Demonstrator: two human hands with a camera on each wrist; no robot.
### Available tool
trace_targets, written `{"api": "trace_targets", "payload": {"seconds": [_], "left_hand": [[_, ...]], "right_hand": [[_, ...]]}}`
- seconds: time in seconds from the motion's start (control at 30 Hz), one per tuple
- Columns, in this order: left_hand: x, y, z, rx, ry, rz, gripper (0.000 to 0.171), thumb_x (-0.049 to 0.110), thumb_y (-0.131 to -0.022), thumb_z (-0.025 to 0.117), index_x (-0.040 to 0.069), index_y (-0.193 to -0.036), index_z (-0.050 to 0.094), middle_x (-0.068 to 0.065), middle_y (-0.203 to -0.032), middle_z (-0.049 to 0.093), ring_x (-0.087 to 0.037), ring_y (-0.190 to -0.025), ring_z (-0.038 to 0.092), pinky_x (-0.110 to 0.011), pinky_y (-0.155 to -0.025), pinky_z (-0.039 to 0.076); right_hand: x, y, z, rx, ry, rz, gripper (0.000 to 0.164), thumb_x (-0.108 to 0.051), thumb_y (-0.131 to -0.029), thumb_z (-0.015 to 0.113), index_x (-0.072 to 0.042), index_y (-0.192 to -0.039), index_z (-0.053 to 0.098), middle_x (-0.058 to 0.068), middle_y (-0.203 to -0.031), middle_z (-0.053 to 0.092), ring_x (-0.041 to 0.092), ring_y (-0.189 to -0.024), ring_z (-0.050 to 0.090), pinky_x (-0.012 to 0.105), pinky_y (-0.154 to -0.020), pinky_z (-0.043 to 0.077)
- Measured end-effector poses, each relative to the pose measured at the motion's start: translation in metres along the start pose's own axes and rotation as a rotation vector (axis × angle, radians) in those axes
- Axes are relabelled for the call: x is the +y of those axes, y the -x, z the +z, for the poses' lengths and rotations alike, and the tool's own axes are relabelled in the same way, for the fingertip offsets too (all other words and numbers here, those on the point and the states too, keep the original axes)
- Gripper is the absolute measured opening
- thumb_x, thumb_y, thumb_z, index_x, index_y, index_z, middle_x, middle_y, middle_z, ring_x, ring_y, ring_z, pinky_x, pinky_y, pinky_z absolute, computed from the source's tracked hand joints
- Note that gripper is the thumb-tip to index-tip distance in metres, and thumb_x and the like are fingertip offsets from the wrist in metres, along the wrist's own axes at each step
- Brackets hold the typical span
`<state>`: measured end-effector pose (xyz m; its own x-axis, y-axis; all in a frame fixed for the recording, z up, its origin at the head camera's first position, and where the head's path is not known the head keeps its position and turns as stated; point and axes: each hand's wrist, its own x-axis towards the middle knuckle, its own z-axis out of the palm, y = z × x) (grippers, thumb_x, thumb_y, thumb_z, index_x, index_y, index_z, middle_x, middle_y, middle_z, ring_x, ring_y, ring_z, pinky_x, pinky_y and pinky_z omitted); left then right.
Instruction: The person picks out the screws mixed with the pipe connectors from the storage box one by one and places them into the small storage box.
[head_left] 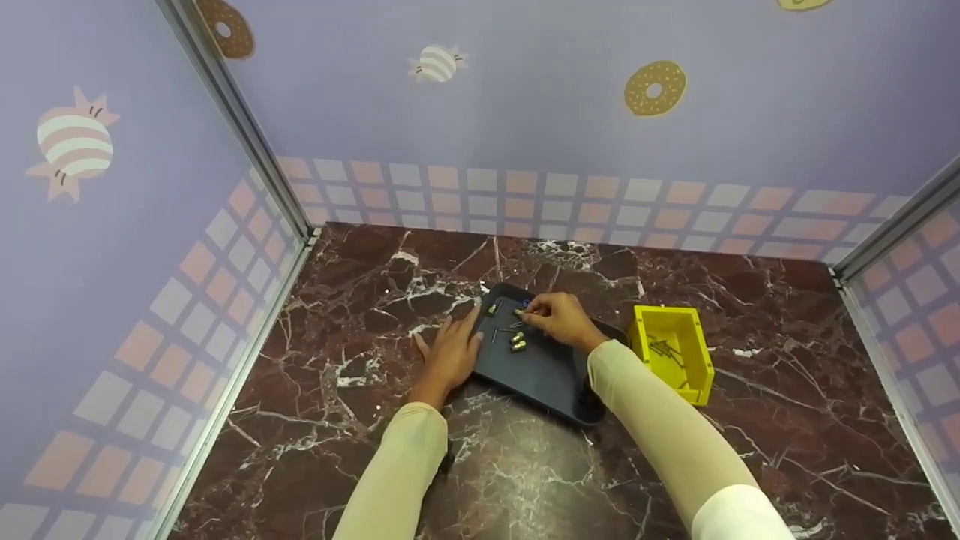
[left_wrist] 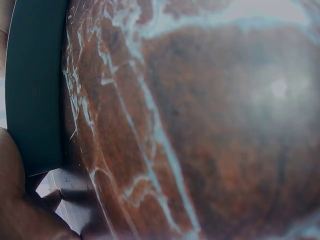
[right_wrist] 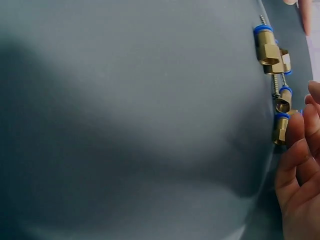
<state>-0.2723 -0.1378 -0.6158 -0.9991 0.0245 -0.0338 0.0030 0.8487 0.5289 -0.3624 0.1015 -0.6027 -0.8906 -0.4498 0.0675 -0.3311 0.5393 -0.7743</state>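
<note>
A shallow black tray [head_left: 529,379] lies at an angle on the marble-patterned surface. My left hand [head_left: 453,352] rests along its left rim with the fingers stretched out; the left wrist view shows the tray's side [left_wrist: 37,90] beside that hand [left_wrist: 25,210]. Over the far part of the tray, my right hand [head_left: 561,319] pinches a small brass fitting [head_left: 519,312] between thumb and fingers. Several brass push-in fittings [head_left: 518,342] with blue rings lie there among thin screws [head_left: 496,334]. In the right wrist view, one fitting [right_wrist: 281,131] is right at the fingertips of this hand [right_wrist: 302,175].
A yellow bin [head_left: 703,358] with several screws [head_left: 664,349] inside stands just right of the tray, near my right forearm. Patterned wall panels [head_left: 525,112] enclose the marble surface [head_left: 330,420] at the back and both sides.
</note>
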Motion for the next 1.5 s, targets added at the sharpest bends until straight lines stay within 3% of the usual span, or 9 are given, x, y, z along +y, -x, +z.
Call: {"api": "trace_targets", "payload": {"seconds": [0.33,0.63,1.5], "left_hand": [[0.001,0.000,-0.001,-0.004,-0.007,-0.001,0.055,0.043,-0.109,0.044,0.039,-0.161,0.028,0.002,-0.155,0.051,-0.030,-0.155,0.029,-0.081,-0.115,-0.003],[0.001,-0.001,0.001,-0.018,-0.016,-0.022,0.056,0.044,-0.109,0.043,0.042,-0.162,0.025,0.004,-0.157,0.049,-0.027,-0.157,0.026,-0.079,-0.117,-0.005],[0.000,-0.001,0.001,-0.009,-0.014,-0.011,0.055,0.044,-0.109,0.042,0.039,-0.162,0.027,0.002,-0.156,0.050,-0.029,-0.156,0.028,-0.080,-0.115,-0.003]], "right_hand": [[0.005,-0.004,0.012,-0.024,0.143,-0.057,0.013,-0.018,-0.090,0.079,-0.012,-0.101,0.081,0.003,-0.077,0.074,0.008,-0.061,0.060,0.025,-0.057,0.049],[0.004,-0.004,0.017,-0.032,0.222,0.030,0.017,-0.024,-0.091,0.079,-0.020,-0.107,0.081,0.001,-0.085,0.076,0.012,-0.071,0.066,0.031,-0.064,0.052],[0.003,0.001,0.019,-0.010,0.217,0.098,0.012,-0.035,-0.090,0.080,-0.024,-0.086,0.078,-0.007,-0.078,0.073,0.010,-0.068,0.063,0.029,-0.063,0.049]]}}
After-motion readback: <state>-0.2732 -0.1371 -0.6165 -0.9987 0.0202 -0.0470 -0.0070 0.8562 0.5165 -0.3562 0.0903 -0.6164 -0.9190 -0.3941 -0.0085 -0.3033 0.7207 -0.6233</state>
